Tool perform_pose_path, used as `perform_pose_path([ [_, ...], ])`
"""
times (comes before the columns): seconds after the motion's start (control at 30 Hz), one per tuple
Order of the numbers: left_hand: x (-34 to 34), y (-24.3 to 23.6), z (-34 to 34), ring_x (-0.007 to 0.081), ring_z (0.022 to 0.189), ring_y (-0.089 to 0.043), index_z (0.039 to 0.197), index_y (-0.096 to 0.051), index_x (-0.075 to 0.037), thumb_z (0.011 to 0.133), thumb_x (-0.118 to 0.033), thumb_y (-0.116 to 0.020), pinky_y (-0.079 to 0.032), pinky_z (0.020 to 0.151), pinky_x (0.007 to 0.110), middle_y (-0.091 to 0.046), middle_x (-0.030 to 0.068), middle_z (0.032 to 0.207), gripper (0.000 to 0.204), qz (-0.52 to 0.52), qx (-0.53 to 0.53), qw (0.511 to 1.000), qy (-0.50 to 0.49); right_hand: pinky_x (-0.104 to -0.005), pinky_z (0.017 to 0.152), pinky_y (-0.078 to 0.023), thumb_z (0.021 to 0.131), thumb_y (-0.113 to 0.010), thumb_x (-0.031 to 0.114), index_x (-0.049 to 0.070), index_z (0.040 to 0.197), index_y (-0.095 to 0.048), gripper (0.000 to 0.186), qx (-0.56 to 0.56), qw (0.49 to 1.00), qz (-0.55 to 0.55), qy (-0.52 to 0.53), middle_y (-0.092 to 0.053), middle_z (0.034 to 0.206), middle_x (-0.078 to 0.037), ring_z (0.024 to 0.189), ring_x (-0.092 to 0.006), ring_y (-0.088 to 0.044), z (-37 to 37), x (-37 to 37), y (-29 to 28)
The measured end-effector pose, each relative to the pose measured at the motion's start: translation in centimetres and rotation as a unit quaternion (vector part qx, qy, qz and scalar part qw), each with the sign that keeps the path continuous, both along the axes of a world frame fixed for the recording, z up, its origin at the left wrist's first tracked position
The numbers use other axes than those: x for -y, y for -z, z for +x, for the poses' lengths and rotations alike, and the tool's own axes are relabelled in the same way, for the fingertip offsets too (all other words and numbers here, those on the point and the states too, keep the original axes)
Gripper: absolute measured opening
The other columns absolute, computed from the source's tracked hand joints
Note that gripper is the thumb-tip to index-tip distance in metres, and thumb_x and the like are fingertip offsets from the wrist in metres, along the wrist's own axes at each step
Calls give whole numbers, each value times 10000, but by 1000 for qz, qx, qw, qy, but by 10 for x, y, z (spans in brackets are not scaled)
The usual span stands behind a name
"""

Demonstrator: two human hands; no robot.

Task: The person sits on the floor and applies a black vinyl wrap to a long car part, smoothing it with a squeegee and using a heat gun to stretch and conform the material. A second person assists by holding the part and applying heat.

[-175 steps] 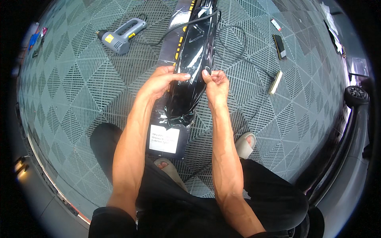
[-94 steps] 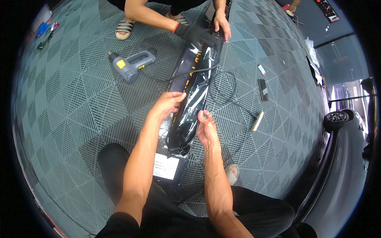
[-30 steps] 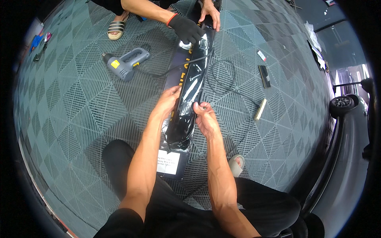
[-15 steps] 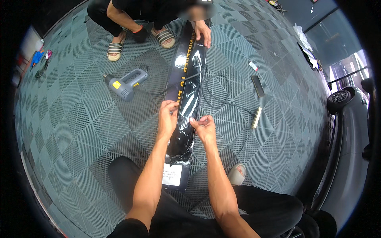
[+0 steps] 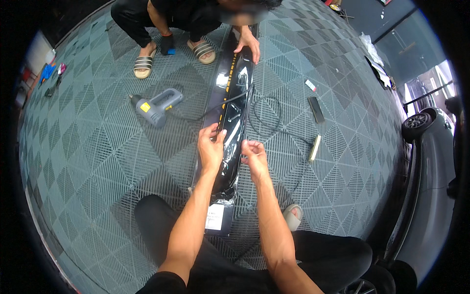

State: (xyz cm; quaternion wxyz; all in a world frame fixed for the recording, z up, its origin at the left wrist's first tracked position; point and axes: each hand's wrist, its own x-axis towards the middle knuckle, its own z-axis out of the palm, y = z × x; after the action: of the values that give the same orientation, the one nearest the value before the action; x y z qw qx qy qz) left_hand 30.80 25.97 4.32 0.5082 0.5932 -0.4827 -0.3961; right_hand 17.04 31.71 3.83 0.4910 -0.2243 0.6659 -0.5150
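Left hand (image 5: 211, 147) pinches the long glossy black film-wrapped strip (image 5: 233, 128); right hand (image 5: 253, 156) (fingers loosely spread, gripping nothing) hovers at its three o'clock.

Both my forearms reach fwd from lower edge, bare. Left hand (image 5: 211, 146) fingers curled, thumb and fingertips pinched. Right hand (image 5: 253, 156) half-open, fingers loosely bent, just beside the left.

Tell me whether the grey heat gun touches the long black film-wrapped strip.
Apart. The head view shows bare floor tiles between the heat gun and the strip.
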Motion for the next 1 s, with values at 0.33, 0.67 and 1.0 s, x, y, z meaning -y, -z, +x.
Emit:
perform_pose_path([
  [0.33, -12, -15, -1, 335, 1138, -522, 1130, -718, -9, 882, -121, -695, -430, 997, 427, -573, 151, 1219, 273, -116, 202, 972, 3, -325, 766, -507, 920, -719, 281, 83, 1081, -523, 322, -85, 992, 56, 76, -597, 970, -25, 855, -155, -566, -79, 61, 48],
  [0.67, -23, -45, -32, 368, 1154, -500, 1205, -665, -26, 829, -132, -755, -414, 1006, 447, -548, 179, 1241, 401, -102, 337, 936, 23, -485, 807, -463, 894, -618, 131, 42, 956, -571, 119, -496, 858, -54, -121, -600, 890, -154, 901, -365, -581, -126, 92, 105],
  [1.0, -24, -56, -64, 374, 1153, -488, 1300, -608, -24, 861, -146, -719, -410, 1001, 464, -524, 175, 1293, 469, -18, 435, 900, -13, -475, 945, -368, 920, -551, 133, 109, 1107, -566, 189, -535, 806, -108, -228, -518, 1220, -90, 1124, -318, -476, -134, 52, 148],
])
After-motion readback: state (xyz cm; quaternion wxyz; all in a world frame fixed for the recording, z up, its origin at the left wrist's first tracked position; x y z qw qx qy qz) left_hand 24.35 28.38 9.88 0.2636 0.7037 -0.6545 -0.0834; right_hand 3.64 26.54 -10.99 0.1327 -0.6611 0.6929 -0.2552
